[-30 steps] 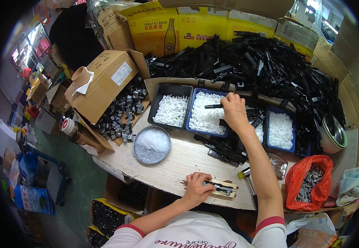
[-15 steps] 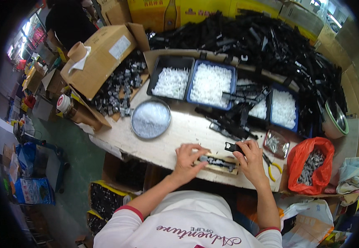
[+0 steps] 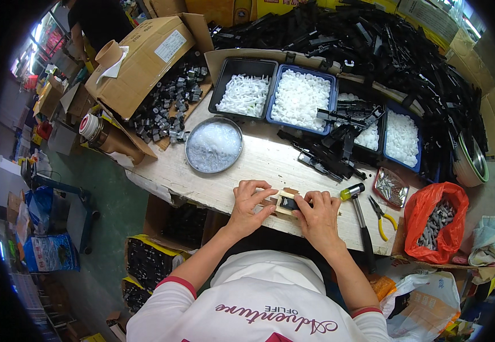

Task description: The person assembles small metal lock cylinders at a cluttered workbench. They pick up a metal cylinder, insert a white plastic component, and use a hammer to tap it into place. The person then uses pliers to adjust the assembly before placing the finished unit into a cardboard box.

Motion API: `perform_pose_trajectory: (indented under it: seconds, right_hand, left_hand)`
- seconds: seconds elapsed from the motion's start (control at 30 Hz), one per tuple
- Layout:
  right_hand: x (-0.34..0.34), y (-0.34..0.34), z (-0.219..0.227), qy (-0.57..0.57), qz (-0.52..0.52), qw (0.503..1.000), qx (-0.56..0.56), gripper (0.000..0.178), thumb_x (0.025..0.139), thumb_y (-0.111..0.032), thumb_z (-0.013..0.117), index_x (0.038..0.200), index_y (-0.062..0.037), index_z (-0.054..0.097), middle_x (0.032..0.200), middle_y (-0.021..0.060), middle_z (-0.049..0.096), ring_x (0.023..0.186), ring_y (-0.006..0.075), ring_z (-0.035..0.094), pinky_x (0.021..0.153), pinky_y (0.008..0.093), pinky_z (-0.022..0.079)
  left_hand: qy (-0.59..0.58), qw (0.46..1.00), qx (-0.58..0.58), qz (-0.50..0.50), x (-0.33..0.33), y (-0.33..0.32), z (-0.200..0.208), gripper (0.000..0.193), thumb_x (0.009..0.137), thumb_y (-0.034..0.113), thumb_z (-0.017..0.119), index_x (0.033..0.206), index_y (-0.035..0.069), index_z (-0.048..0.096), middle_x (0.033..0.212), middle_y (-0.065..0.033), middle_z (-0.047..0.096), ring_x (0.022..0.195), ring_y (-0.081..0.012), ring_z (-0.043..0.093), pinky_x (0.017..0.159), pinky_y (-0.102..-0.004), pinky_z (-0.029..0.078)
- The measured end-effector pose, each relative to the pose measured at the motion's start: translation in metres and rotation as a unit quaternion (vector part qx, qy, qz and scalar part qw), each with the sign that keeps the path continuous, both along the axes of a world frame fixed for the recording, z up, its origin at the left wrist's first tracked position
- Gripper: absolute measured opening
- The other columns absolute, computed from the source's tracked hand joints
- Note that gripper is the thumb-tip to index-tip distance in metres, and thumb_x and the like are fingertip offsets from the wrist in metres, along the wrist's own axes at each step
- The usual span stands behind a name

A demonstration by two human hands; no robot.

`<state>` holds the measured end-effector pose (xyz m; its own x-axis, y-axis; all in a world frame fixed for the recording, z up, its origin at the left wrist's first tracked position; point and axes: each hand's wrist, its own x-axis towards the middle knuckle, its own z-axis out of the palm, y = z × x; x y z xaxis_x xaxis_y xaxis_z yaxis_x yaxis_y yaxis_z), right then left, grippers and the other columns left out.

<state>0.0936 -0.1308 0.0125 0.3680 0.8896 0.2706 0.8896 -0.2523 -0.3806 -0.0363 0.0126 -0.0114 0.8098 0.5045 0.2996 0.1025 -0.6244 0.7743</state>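
Note:
A small pale wooden jig (image 3: 286,194) lies near the table's front edge, between my hands. A black plastic part (image 3: 288,203) sits in it, partly covered by my fingers. My left hand (image 3: 249,205) holds the jig's left end, index finger and thumb spread around it. From the right, my right hand (image 3: 319,214) grips the black part, with thumb and fingers bent over it and pressed down on the jig. The pieces inside the jig are hidden beneath the part. Right of my right hand rests a hammer (image 3: 361,214) with a yellow-and-black head and a black handle.
Yellow-handled pliers (image 3: 383,219), a clear dish of metal pins (image 3: 391,187) and a red bag of grey parts (image 3: 410,228) lie to the right. Beyond are a round metal dish (image 3: 188,153), a blue tray of white pieces (image 3: 334,98) and heaped black parts (image 3: 384,57).
My right hand has brought the black part left and down from above the jig's right end onto the jig. The hammer now shows. My left hand stays at the jig; the view has shifted slightly.

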Motion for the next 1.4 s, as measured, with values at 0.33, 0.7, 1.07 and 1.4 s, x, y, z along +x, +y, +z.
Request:
perform_pose_trajectory:
  seconds: [0.33, 0.7, 1.07, 1.4]
  right_hand:
    - [0.015, -0.015, 0.007, 0.031, -0.046, 0.996, 0.072, 0.034, 0.073, -0.016, 0.064, 0.105, -0.0075, 0.056, 0.092, 0.0074, 0.050, 0.088, 0.0230, 0.044, 0.075, 0.0385, 0.030]
    - [0.049, -0.087, -0.029, -0.052, -0.245, 0.967, -0.053, 0.024, 0.076, -0.006, 0.059, 0.099, -0.0016, 0.053, 0.090, 0.0140, 0.050, 0.086, 0.0304, 0.047, 0.071, 0.0397, 0.038]
    - [0.014, -0.084, 0.054, 0.067, -0.099, 0.993, 0.023, 0.018, 0.082, -0.009, 0.055, 0.099, -0.0029, 0.054, 0.072, 0.0134, 0.053, 0.058, 0.0306, 0.055, 0.050, 0.0391, 0.042]
    - [0.008, -0.075, 0.063, 0.015, -0.103, 0.995, -0.011, 0.015, 0.080, -0.013, 0.056, 0.090, -0.0023, 0.054, 0.065, 0.0108, 0.055, 0.049, 0.0294, 0.055, 0.044, 0.0387, 0.043]
  left_hand:
    - [0.013, 0.997, 0.029, -0.065, 0.013, -0.008, 0.007, 0.037, 0.065, 0.012, 0.070, 0.102, 0.014, 0.063, 0.105, -0.0045, 0.052, 0.097, -0.0206, 0.042, 0.083, -0.0357, 0.028]
    - [0.088, 0.929, 0.288, -0.214, 0.033, -0.012, 0.012, 0.059, 0.060, -0.004, 0.062, 0.112, 0.024, 0.056, 0.108, -0.0090, 0.051, 0.094, -0.0227, 0.042, 0.079, -0.0391, 0.026]
    - [0.138, 0.897, 0.330, -0.261, 0.034, -0.011, 0.023, 0.061, 0.060, -0.001, 0.065, 0.114, 0.026, 0.054, 0.110, -0.0133, 0.047, 0.094, -0.0243, 0.043, 0.078, -0.0406, 0.026]
    - [0.142, 0.886, 0.356, -0.263, 0.036, -0.014, 0.025, 0.048, 0.069, 0.004, 0.058, 0.113, 0.023, 0.056, 0.104, -0.0134, 0.047, 0.093, -0.0244, 0.043, 0.075, -0.0393, 0.030]
